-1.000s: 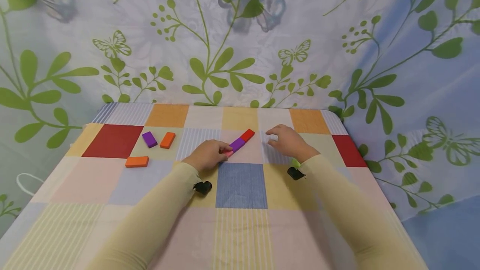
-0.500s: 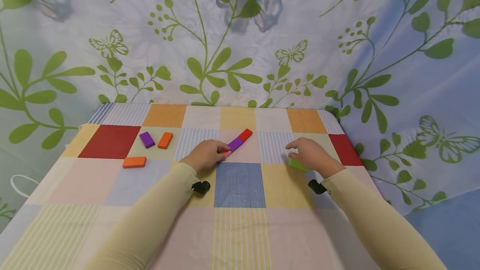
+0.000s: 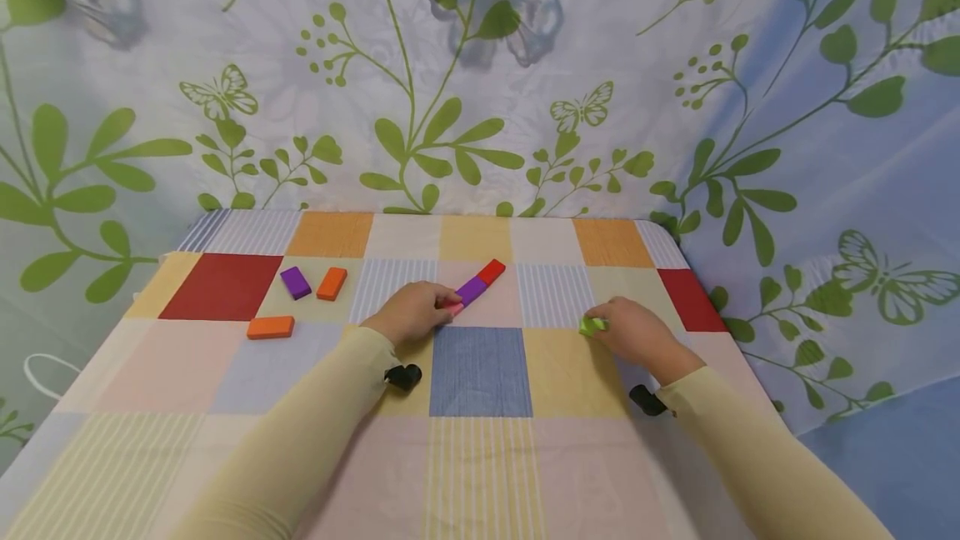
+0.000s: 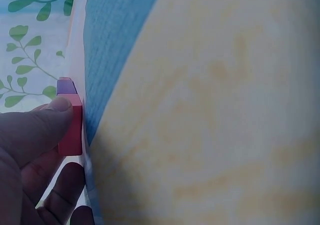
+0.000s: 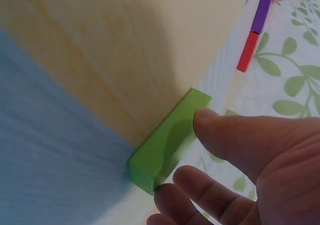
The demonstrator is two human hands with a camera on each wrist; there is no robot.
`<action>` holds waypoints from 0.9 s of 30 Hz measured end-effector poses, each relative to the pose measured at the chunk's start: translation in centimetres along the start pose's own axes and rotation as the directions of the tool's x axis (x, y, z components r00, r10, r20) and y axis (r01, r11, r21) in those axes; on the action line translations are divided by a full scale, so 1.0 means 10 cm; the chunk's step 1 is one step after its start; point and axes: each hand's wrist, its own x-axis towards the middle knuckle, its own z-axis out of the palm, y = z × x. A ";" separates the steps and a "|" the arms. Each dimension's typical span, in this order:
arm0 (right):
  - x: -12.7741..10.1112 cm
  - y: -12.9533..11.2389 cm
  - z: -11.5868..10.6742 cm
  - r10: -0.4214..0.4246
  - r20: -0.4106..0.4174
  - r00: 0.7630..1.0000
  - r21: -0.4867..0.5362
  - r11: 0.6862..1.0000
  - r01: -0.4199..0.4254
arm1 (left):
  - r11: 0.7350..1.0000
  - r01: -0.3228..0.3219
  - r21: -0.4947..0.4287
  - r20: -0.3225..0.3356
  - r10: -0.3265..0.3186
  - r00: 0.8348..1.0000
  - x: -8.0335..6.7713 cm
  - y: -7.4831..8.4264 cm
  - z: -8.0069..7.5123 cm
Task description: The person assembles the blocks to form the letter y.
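My left hand point(image 3: 411, 308) pinches a pink block point(image 4: 74, 130) between thumb and fingers, at the near end of a slanting row. Beyond it in the row come a purple block point(image 3: 471, 291) and a red block point(image 3: 492, 271), end to end. To the right, my right hand point(image 3: 637, 333) holds a green block point(image 5: 167, 137). In the right wrist view the thumb lies against its side and curled fingers are by its lower end; part of the grip is hidden. A patchwork cloth point(image 3: 483, 369) lies under the blocks.
On the left lie a purple block point(image 3: 296, 282), an orange block point(image 3: 332, 283) and another orange block point(image 3: 271, 327), apart from one another. A leaf-patterned curtain point(image 3: 300, 65) hangs behind the table and along its right side. A white cable loop point(image 3: 45, 375) shows at the left edge.
My right hand has moved right and towards me from beside the row, come down to the green block and taken hold of it. The left hand keeps its grip on the pink block.
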 end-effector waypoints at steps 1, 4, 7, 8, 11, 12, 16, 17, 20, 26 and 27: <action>-0.01 0.00 0.01 -0.004 -0.008 1.000 -0.003 1.000 0.004 | 1.000 0.000 0.000 0.000 0.000 1.000 0.00 0.00 0.00; -0.04 0.01 0.04 0.000 -0.025 1.000 -0.018 1.000 0.000 | 1.000 0.003 -0.004 0.000 -0.003 1.000 -0.01 0.01 0.00; -0.06 0.00 0.05 0.012 -0.037 0.999 -0.021 1.000 -0.013 | 1.000 0.006 -0.010 0.002 -0.006 1.000 -0.01 0.01 0.00; -0.06 0.00 0.06 0.013 -0.042 0.999 -0.022 1.000 -0.014 | 1.000 0.008 -0.011 0.002 -0.008 1.000 -0.01 0.01 0.00; -0.07 0.00 0.07 0.011 -0.057 0.998 -0.026 1.000 -0.012 | 1.000 0.014 -0.012 0.003 -0.014 1.000 -0.01 0.01 0.00; -0.07 0.00 0.07 0.009 -0.062 0.998 -0.026 1.000 -0.010 | 1.000 0.015 -0.013 0.002 -0.015 1.000 -0.01 0.01 0.00; -0.07 0.01 0.09 -0.004 -0.074 0.997 -0.029 1.000 0.002 | 1.000 0.017 -0.014 0.000 -0.017 1.000 0.00 0.00 0.00; -0.08 0.02 0.09 -0.008 -0.077 0.997 -0.027 1.000 0.006 | 1.000 0.017 -0.015 0.000 -0.017 1.000 0.00 0.00 0.00; -0.08 0.03 0.10 -0.014 -0.088 0.996 -0.020 1.000 0.012 | 1.000 0.016 -0.013 0.001 -0.016 1.000 0.01 0.00 0.00; -0.06 0.04 0.12 -0.013 -0.095 0.995 -0.013 1.000 0.012 | 1.000 0.024 -0.016 0.001 -0.024 1.000 0.00 0.01 0.00; -0.06 0.04 0.12 -0.016 -0.094 0.995 -0.014 1.000 0.014 | 1.000 0.026 -0.017 0.001 -0.026 1.000 -0.01 0.02 0.00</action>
